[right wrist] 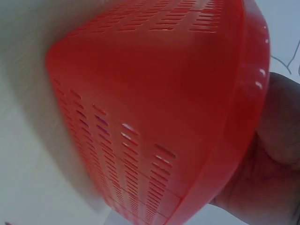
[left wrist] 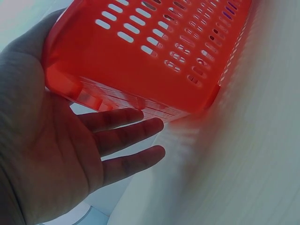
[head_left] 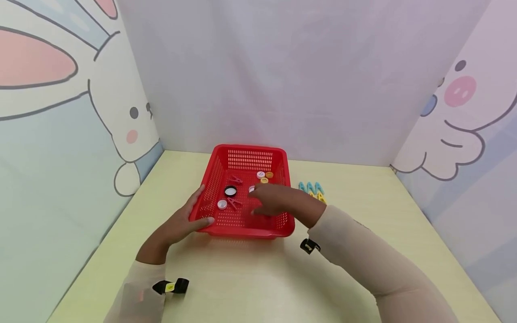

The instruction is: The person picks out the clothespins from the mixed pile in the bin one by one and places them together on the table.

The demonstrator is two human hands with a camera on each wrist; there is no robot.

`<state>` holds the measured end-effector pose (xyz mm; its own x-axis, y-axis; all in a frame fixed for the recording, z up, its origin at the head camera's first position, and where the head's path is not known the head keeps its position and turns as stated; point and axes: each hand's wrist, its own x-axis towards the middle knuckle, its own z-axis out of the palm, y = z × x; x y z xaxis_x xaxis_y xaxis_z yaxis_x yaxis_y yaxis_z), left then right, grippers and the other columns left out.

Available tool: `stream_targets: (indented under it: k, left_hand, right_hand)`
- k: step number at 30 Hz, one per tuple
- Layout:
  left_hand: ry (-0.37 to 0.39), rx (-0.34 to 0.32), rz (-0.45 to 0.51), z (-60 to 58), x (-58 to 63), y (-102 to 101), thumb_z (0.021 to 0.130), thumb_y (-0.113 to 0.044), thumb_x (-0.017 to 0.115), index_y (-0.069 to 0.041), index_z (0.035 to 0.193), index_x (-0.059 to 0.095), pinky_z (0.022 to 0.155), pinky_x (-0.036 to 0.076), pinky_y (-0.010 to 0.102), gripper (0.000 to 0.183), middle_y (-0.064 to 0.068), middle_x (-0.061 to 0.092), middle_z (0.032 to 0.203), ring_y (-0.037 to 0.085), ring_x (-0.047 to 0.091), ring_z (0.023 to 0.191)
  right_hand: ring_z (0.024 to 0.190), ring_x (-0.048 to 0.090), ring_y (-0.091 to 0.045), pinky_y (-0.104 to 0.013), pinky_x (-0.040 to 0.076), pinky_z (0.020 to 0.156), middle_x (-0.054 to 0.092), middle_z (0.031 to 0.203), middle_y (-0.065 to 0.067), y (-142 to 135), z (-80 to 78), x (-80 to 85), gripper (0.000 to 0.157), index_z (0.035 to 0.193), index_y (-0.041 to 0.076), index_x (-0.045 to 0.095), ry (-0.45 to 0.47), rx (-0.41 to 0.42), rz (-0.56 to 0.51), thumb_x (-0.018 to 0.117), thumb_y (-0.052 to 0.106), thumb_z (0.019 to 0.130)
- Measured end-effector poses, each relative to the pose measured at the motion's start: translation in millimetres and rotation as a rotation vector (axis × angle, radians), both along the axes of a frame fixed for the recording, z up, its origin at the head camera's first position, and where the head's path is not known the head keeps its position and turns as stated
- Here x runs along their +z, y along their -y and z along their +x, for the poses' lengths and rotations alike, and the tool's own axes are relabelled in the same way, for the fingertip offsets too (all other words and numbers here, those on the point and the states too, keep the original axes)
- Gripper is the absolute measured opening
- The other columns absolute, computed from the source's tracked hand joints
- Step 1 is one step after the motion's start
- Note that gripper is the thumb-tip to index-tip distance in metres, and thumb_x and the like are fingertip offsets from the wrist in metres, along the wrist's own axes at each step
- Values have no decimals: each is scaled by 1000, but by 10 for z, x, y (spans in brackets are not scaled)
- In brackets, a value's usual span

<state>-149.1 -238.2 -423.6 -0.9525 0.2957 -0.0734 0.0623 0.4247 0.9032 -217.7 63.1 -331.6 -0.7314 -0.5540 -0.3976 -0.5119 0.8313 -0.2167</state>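
Note:
A red perforated basket (head_left: 246, 233) stands on the table. My left hand (head_left: 177, 225) holds its near left corner, thumb over the rim and fingers along the outer side; the left wrist view shows those fingers (left wrist: 126, 136) stretched beside the wall. Inside the basket, my right hand (head_left: 274, 199) reaches down with its fingertips at a small pink-and-white cap (head_left: 251, 189), partly hidden by them. The thumb is spread apart from these fingertips. Near it lie a black-rimmed cap (head_left: 230, 191), a white cap (head_left: 222, 204) and two pink clothespins (head_left: 234, 203). In the right wrist view, the basket wall hides the fingertips.
Further back in the basket are another white cap (head_left: 260, 174) and two yellow caps (head_left: 264, 180). Several teal clothespins (head_left: 309, 187) and yellow clothespins (head_left: 321, 198) lie on the table right of the basket, partly behind my right wrist. Cartoon-printed walls (head_left: 282, 80) enclose the table.

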Motion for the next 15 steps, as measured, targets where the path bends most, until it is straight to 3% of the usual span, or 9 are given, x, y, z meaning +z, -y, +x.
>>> stream_targets:
  k: [4, 9, 15]
  left_hand:
    - [3, -4, -1, -12, 19, 4, 92, -28, 85, -30, 177, 2, 93, 68, 47, 119, 24, 37, 166, 51, 45, 148]
    - [7, 0, 2, -12, 31, -6, 91, -27, 85, -29, 177, 2, 93, 68, 48, 119, 24, 37, 166, 51, 46, 148]
    - [10, 1, 3, -2, 28, -16, 92, -24, 85, -27, 177, 2, 93, 68, 48, 119, 25, 36, 167, 52, 45, 149]
  right_hand:
    - [130, 66, -26, -50, 68, 94, 69, 148, -5, 83, -14, 39, 85, 158, 24, 59, 91, -20, 21, 97, 30, 83]
    - [134, 64, -26, -50, 67, 96, 66, 152, -5, 174, -23, 41, 88, 161, 23, 57, 89, 9, 12, 97, 30, 83]
    - [142, 60, -27, -53, 67, 97, 62, 158, 0, 300, -55, 191, 93, 162, 29, 55, 111, -28, 68, 99, 32, 79]
